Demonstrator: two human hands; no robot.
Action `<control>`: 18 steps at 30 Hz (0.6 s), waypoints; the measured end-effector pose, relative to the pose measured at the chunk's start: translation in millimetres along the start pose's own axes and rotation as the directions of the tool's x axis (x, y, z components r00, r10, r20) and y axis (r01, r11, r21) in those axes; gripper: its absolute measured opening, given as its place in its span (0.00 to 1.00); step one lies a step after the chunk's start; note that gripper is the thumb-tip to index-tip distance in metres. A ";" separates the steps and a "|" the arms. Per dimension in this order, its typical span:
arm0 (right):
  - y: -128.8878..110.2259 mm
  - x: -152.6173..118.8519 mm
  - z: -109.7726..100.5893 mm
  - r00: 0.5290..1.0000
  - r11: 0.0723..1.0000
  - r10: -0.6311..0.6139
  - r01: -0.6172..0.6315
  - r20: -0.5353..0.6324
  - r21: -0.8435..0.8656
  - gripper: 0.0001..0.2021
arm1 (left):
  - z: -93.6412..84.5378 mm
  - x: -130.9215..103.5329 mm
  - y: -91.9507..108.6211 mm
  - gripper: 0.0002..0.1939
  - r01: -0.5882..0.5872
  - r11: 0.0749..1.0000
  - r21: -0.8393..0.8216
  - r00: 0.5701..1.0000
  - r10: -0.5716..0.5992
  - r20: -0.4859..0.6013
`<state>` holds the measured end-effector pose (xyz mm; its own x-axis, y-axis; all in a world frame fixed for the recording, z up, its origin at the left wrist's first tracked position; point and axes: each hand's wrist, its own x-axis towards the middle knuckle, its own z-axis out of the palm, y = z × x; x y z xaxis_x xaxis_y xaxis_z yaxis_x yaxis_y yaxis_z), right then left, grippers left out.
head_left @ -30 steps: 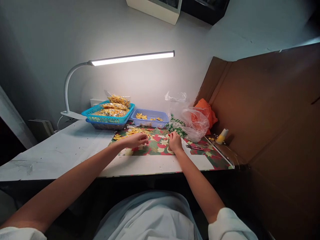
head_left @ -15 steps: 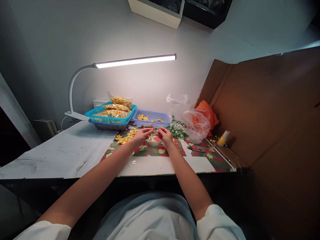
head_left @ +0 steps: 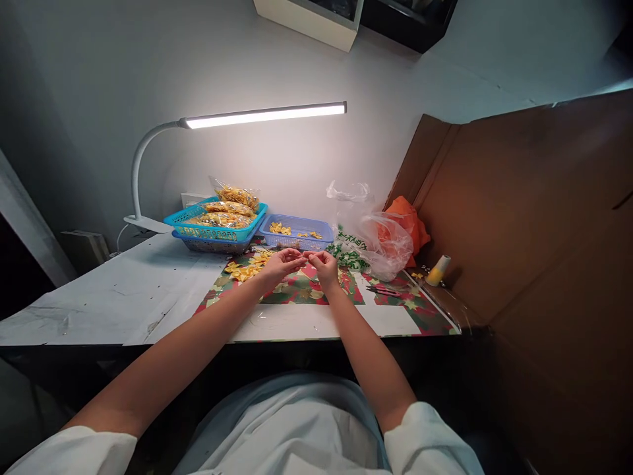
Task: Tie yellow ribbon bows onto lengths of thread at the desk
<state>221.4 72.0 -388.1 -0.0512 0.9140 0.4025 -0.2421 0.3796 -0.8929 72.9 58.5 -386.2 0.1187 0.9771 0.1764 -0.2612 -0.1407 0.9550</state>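
My left hand (head_left: 283, 264) and my right hand (head_left: 323, 266) meet fingertip to fingertip above the patterned sheet (head_left: 316, 290) on the table. Both are closed in a pinch, and whatever lies between the fingers is too small to make out. Just left of my left hand is a loose pile of yellow bow-like pieces (head_left: 243, 269). Behind the hands stands a shallow lilac basket (head_left: 316, 243) with a few more yellow pieces (head_left: 279, 228) in it.
Stacked baskets, a turquoise one (head_left: 212, 232) on top, hold bagged yellow pieces at the back left. A desk lamp (head_left: 267, 115) reaches over the table. To the right are plastic bags (head_left: 390, 244), pink-handled snips (head_left: 384, 291), a thread cone (head_left: 438, 270) and a cardboard wall (head_left: 544, 218).
My two hands have come together; the small gap between their fingertips has closed. The whole view has shifted slightly.
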 end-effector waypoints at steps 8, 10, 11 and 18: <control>-0.2 -2.1 1.0 0.999 0.999 -0.023 0.024 -0.026 0.038 0.12 | 3.6 0.2 -1.6 0.29 0.035 0.998 -0.049 0.999 -0.035 0.005; -0.6 -2.3 1.3 0.999 0.999 -0.028 0.029 -0.033 0.045 0.11 | 3.6 0.0 -1.6 0.28 0.057 0.996 -0.065 0.998 -0.057 -0.006; -0.5 -2.2 1.4 0.999 0.998 -0.029 0.031 -0.034 0.048 0.11 | 3.4 0.1 -1.8 0.28 0.068 0.995 -0.074 0.998 -0.069 -0.013; 0.3 -1.7 1.9 0.999 0.998 -0.033 0.035 -0.039 0.052 0.10 | -0.4 4.2 -5.6 0.26 0.139 0.982 -0.128 0.990 -0.143 -0.020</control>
<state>219.5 70.2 -388.7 -0.0049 0.9057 0.4238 -0.2938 0.4038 -0.8664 74.5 63.5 -390.9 0.1359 0.9902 0.0334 -0.3628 0.0183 0.9317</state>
